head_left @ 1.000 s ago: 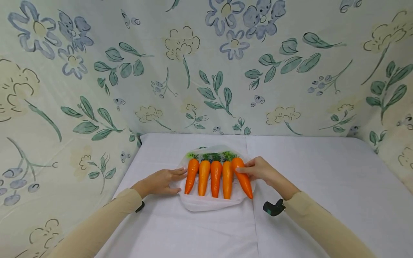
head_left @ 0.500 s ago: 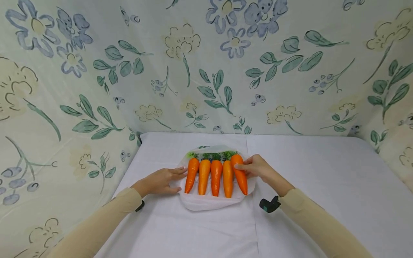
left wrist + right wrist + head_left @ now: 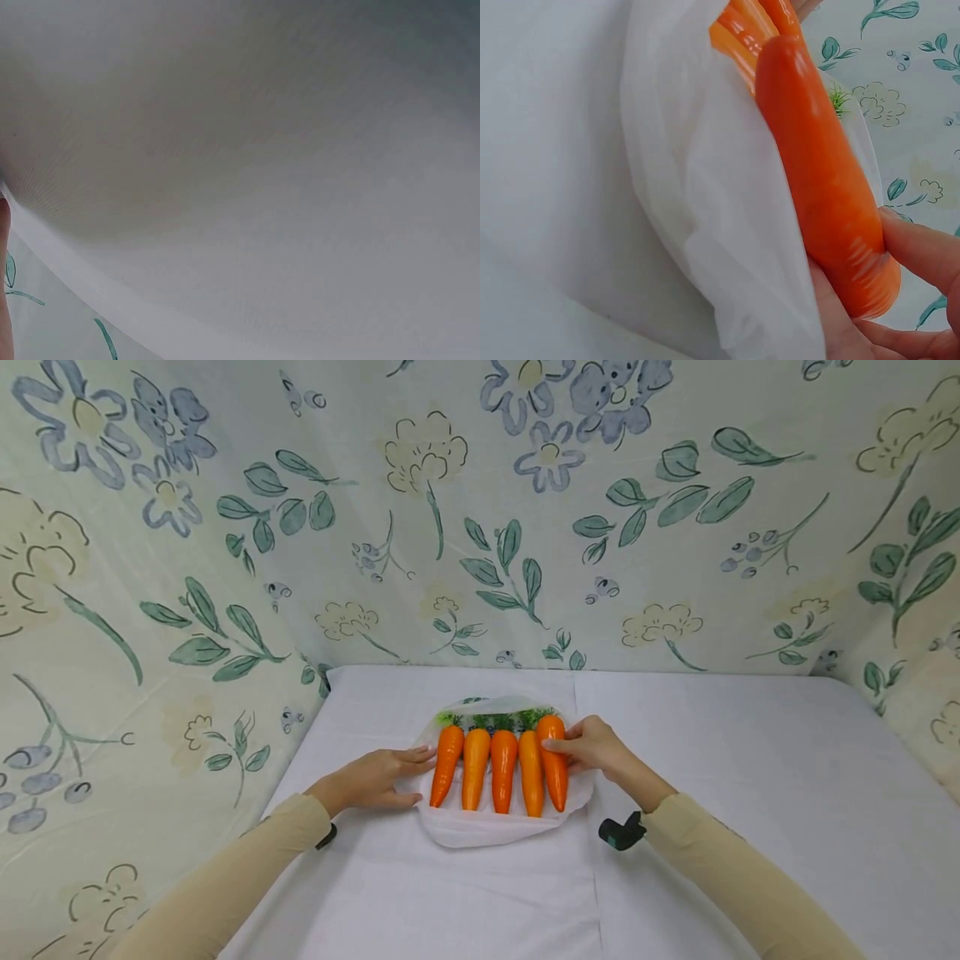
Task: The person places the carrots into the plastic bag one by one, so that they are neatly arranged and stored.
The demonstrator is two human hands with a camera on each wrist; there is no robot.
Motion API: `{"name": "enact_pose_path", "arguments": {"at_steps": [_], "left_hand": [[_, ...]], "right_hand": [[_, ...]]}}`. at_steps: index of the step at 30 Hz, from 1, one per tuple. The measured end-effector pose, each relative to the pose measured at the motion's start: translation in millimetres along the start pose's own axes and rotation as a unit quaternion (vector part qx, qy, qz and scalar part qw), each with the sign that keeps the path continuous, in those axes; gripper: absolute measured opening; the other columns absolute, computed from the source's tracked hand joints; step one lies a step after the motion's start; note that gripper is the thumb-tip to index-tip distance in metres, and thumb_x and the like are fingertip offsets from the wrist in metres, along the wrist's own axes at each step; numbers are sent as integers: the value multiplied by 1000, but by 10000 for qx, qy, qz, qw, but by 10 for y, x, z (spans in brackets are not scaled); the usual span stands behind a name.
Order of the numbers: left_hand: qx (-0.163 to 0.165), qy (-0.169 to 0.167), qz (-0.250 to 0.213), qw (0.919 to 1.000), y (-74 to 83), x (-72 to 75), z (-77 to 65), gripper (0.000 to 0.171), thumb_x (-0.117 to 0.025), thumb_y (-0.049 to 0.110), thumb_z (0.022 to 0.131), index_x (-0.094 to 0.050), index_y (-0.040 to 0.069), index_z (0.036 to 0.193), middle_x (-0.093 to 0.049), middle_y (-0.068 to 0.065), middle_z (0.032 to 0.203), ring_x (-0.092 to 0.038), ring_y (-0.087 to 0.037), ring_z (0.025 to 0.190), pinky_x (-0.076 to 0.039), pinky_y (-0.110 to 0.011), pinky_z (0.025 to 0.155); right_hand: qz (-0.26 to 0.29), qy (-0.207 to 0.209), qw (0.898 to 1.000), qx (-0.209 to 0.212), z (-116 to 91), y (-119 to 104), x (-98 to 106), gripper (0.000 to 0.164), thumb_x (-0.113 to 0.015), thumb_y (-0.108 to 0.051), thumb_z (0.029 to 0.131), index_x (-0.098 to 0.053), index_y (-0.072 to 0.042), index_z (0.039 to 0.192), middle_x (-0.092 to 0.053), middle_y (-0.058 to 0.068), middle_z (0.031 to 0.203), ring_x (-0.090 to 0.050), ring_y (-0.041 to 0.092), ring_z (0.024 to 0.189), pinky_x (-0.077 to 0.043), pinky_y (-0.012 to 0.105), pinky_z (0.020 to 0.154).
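Note:
Several orange toy-like carrots lie side by side, tips toward me, on a thin white bag-like sheet (image 3: 491, 835) at the table's middle. Behind their thick ends shows leafy green (image 3: 491, 722). My right hand (image 3: 594, 748) pinches the rightmost carrot (image 3: 556, 777) near its thick end, thumb on the near side. In the right wrist view that carrot (image 3: 814, 150) overlaps the sheet's edge, fingers around its thick end. On the other side my left hand (image 3: 375, 779) rests with extended fingers at the sheet's left edge, beside the leftmost carrot (image 3: 446, 768).
A white cloth covers the table (image 3: 720, 793), with a seam running right of the sheet. Floral fabric (image 3: 525, 585) hangs behind and at the sides. A black device (image 3: 622, 832) is worn at the right wrist.
My right hand has moved slightly left and away from me, bringing the rightmost carrot closer to its neighbour and straighter in line with the row. The left hand stays in place.

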State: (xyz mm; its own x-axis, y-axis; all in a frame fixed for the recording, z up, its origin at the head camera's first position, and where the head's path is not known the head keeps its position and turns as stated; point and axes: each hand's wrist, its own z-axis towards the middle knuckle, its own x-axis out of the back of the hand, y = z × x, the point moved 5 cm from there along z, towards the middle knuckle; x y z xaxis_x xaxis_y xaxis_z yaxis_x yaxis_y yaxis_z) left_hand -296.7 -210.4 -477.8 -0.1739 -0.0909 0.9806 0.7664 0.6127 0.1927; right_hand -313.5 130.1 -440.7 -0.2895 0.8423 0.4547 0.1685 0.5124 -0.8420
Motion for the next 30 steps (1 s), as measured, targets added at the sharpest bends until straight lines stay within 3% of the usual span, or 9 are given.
{"name": "enact_pose_path", "arguments": {"at_steps": [30], "left_hand": [[-66, 37, 0, 10000, -17, -12, 5, 64, -59, 48, 97, -51, 9, 146, -41, -6, 154, -44, -24, 138, -44, -40, 106]], "right_hand": [[-521, 53, 9986, 34, 17, 65, -19, 34, -78, -20, 88, -59, 8, 86, -67, 14, 72, -72, 29, 63, -59, 33, 56]]}}
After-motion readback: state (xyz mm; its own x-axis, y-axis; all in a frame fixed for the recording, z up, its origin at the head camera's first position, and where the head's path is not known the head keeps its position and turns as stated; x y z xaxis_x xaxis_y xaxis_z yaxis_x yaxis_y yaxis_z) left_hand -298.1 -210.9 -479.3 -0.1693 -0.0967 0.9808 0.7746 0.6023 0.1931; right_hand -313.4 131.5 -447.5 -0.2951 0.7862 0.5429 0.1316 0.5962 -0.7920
